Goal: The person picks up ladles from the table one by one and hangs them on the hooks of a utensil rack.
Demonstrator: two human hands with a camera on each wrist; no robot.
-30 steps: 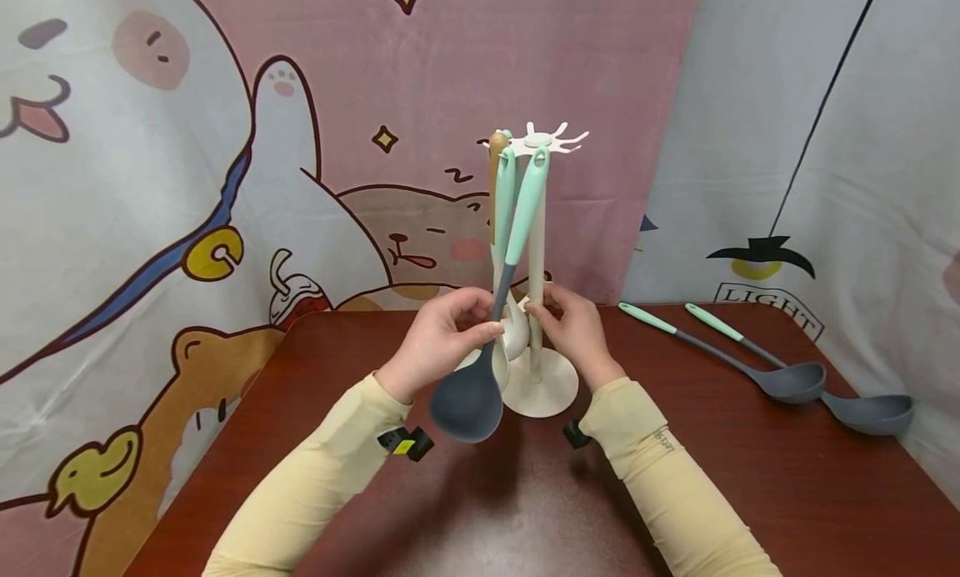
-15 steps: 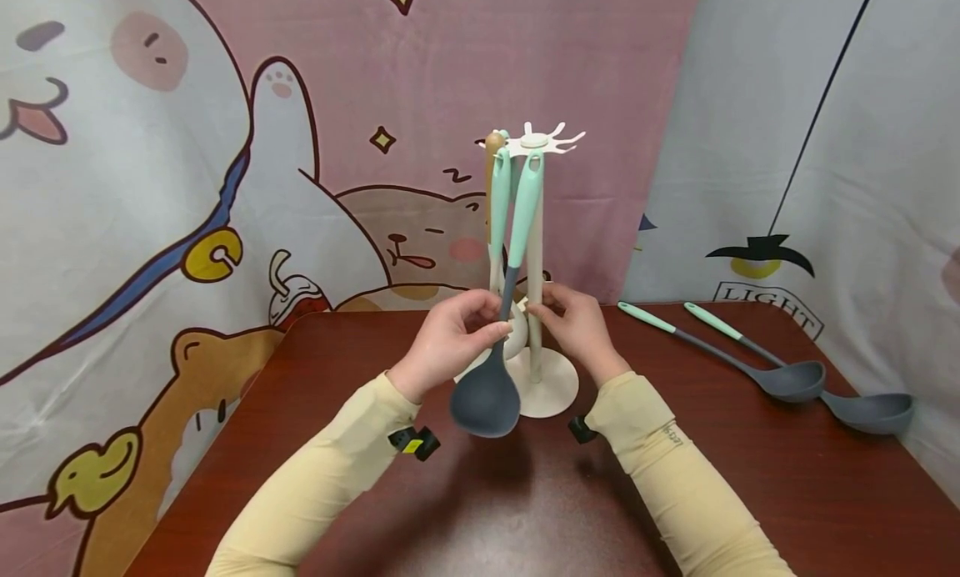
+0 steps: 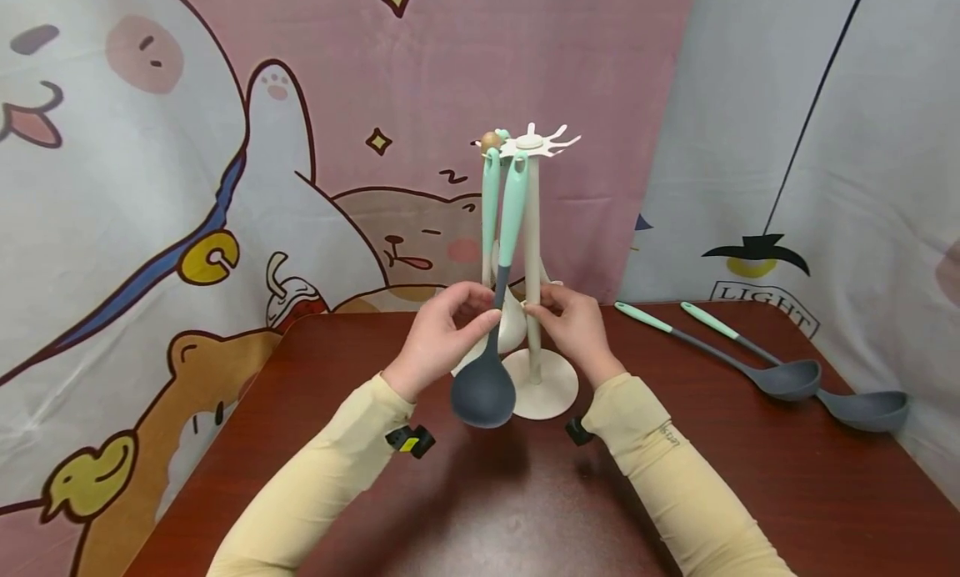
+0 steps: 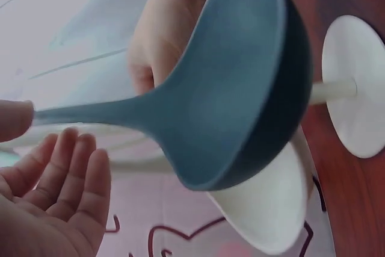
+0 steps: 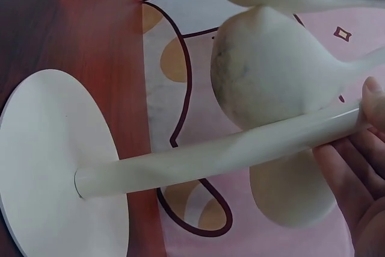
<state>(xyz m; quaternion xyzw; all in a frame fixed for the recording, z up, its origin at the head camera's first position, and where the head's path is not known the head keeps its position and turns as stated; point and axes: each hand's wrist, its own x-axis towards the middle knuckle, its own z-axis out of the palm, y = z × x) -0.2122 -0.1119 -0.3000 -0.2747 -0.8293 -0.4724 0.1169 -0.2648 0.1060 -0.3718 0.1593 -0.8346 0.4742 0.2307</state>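
Note:
Near the table's middle stands a white utensil stand point(image 3: 533, 227) with a round base and a star-shaped top of hooks. A dark grey ladle point(image 3: 483, 391) hangs at its front, the holed end of its mint handle up at the hooks. My left hand point(image 3: 442, 335) pinches the ladle's grey neck, thumb in front; its other fingers are loosely bent in the left wrist view. Lower on the post, my right hand point(image 3: 576, 327) grips it between thumb and fingers. White-bowled utensils point(image 5: 271, 70) hang behind, one below a wooden handle end point(image 3: 491, 142), partly hidden by the ladle.
Two more grey ladles with mint handles lie on the right of the brown table point(image 3: 645, 477): one nearer the middle point(image 3: 787, 379), the other point(image 3: 866, 410) by the right edge. A printed cloth backdrop point(image 3: 585, 60) rises behind the table.
The ladle's bowl has shifted slightly right and its handle end left, so it hangs more upright. The wooden handle has slipped behind a mint one. My right hand stays on the post.

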